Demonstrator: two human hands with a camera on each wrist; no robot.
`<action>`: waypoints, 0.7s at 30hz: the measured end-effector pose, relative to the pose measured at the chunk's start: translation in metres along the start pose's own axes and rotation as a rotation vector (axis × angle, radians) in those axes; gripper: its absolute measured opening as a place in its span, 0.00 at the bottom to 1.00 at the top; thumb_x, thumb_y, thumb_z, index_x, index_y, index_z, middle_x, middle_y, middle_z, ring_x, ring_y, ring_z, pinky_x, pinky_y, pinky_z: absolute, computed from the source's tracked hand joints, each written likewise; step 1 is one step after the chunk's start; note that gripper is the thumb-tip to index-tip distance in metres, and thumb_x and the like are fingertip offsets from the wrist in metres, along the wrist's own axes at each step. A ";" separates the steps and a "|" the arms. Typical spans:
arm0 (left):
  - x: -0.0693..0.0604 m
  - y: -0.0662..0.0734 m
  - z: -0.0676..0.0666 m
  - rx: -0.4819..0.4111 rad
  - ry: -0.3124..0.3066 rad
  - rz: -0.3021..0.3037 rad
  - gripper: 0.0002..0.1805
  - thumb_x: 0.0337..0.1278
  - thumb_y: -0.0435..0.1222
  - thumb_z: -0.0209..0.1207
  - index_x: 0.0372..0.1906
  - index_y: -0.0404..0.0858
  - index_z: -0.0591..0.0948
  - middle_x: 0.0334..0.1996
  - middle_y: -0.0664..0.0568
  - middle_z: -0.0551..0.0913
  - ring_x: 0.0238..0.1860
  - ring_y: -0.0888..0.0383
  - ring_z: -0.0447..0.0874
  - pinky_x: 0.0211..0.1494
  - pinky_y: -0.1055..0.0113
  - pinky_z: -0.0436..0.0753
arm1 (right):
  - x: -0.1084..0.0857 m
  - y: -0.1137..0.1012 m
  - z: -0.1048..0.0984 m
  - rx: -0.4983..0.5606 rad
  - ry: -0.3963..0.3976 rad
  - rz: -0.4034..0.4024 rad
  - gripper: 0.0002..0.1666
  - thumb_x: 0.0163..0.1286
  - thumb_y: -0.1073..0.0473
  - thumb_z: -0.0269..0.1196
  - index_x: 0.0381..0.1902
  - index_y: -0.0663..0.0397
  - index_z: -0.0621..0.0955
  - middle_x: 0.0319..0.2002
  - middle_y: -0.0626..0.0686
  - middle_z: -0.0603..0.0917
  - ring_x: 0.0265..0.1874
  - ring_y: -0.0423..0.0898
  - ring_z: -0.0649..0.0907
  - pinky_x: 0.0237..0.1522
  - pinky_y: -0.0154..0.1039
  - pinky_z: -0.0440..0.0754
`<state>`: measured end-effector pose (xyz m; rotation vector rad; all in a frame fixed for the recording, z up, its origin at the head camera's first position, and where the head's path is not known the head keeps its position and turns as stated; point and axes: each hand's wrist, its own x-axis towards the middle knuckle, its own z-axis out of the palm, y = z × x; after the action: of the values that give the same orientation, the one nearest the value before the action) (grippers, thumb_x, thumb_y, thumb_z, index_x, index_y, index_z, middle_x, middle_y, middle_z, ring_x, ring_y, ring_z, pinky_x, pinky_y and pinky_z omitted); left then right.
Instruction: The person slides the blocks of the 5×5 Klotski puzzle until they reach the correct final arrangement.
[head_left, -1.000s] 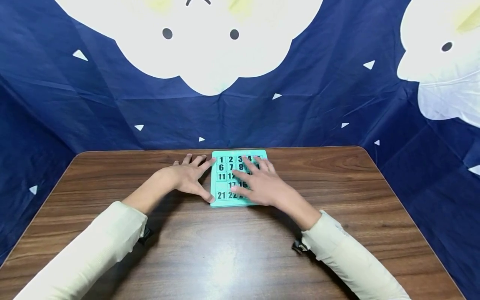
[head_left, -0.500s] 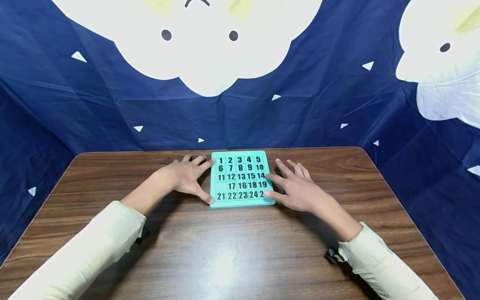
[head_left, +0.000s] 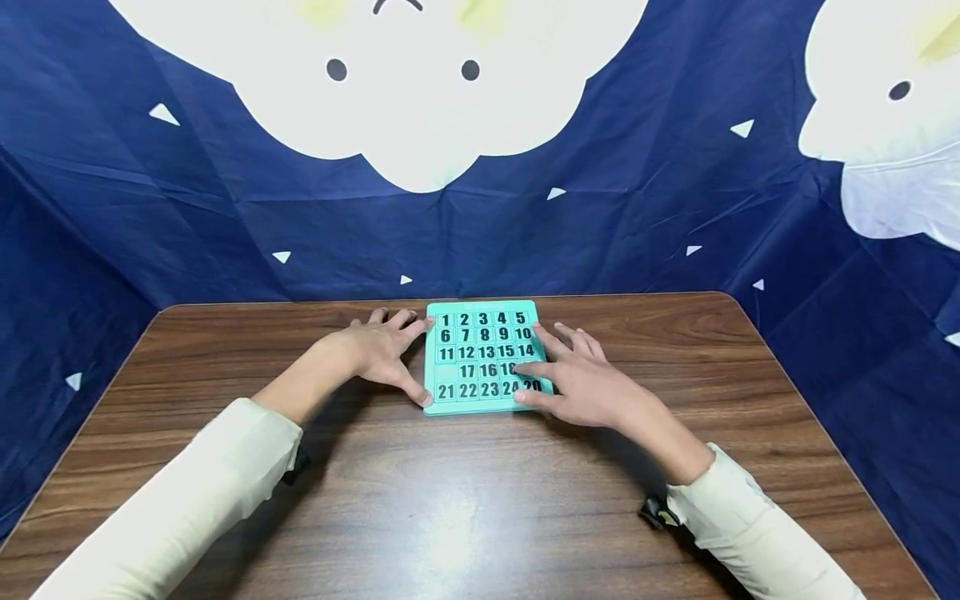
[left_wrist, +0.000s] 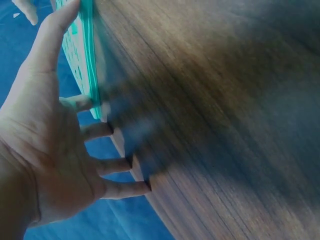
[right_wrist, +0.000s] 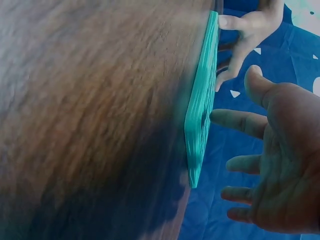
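A teal number slide puzzle (head_left: 487,352) lies flat on the table, with a gap at the left of its fourth row. My left hand (head_left: 378,350) is spread along its left side. The left thumb touches the lower left corner and the index finger touches the upper left edge. My right hand (head_left: 592,379) reaches over the right side with its fingers extended. Its index fingertip is at the 18 tile and covers the tile beside it; the thumb is over the bottom row near 24. In the right wrist view, the index finger (right_wrist: 237,122) meets the puzzle's face.
The brown wood-grain table (head_left: 450,517) has its back edge just behind the puzzle. A dark blue cloth (head_left: 465,242) with white cloud shapes and small triangles hangs behind and at the sides. Dark wrist devices (head_left: 660,512) sit under the pale sleeves.
My right hand has moved from over the puzzle's middle to its right side, then slightly left onto the tiles. The lower right tile now reads 20. The left hand stays in place.
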<state>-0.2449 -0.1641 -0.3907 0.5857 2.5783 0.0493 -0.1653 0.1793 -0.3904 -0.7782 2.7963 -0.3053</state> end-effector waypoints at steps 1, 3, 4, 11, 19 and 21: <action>0.000 0.000 0.000 -0.002 0.000 0.001 0.81 0.44 0.82 0.72 0.96 0.54 0.44 0.95 0.36 0.45 0.90 0.17 0.42 0.81 0.11 0.55 | 0.000 0.000 0.001 0.007 -0.005 -0.002 0.35 0.85 0.28 0.59 0.80 0.33 0.82 0.94 0.61 0.51 0.93 0.72 0.50 0.89 0.78 0.45; 0.000 0.001 -0.001 -0.002 0.001 0.003 0.82 0.43 0.82 0.73 0.96 0.54 0.44 0.94 0.36 0.45 0.89 0.16 0.43 0.80 0.11 0.56 | 0.000 -0.002 0.002 0.016 -0.017 -0.009 0.35 0.86 0.29 0.59 0.81 0.32 0.81 0.94 0.61 0.50 0.93 0.72 0.50 0.89 0.79 0.46; 0.000 0.002 -0.001 -0.003 0.001 0.004 0.82 0.43 0.82 0.73 0.96 0.53 0.44 0.94 0.35 0.45 0.89 0.16 0.43 0.80 0.11 0.56 | 0.001 -0.003 0.003 0.019 -0.020 -0.013 0.35 0.86 0.29 0.59 0.81 0.32 0.81 0.94 0.61 0.50 0.93 0.73 0.50 0.88 0.79 0.46; 0.001 0.003 -0.002 -0.001 0.002 0.006 0.82 0.42 0.82 0.73 0.96 0.53 0.45 0.94 0.36 0.47 0.89 0.16 0.45 0.79 0.10 0.57 | 0.012 -0.013 0.009 0.084 -0.083 -0.068 0.39 0.86 0.27 0.56 0.87 0.30 0.73 0.95 0.61 0.46 0.93 0.72 0.46 0.89 0.79 0.42; 0.001 0.003 -0.003 -0.015 -0.010 -0.004 0.82 0.42 0.82 0.73 0.96 0.55 0.43 0.95 0.37 0.43 0.90 0.17 0.41 0.81 0.10 0.53 | 0.022 0.000 0.006 0.039 -0.012 0.019 0.42 0.86 0.26 0.56 0.89 0.32 0.70 0.95 0.61 0.47 0.93 0.72 0.47 0.89 0.78 0.43; 0.001 0.003 -0.003 -0.010 -0.013 -0.005 0.82 0.42 0.82 0.73 0.96 0.55 0.43 0.95 0.37 0.43 0.90 0.18 0.42 0.80 0.10 0.53 | 0.017 0.003 0.005 0.030 -0.029 0.020 0.42 0.86 0.26 0.55 0.89 0.31 0.70 0.95 0.62 0.47 0.93 0.72 0.47 0.89 0.78 0.43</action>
<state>-0.2456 -0.1606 -0.3875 0.5739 2.5657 0.0567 -0.1796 0.1717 -0.3986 -0.7408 2.7638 -0.3292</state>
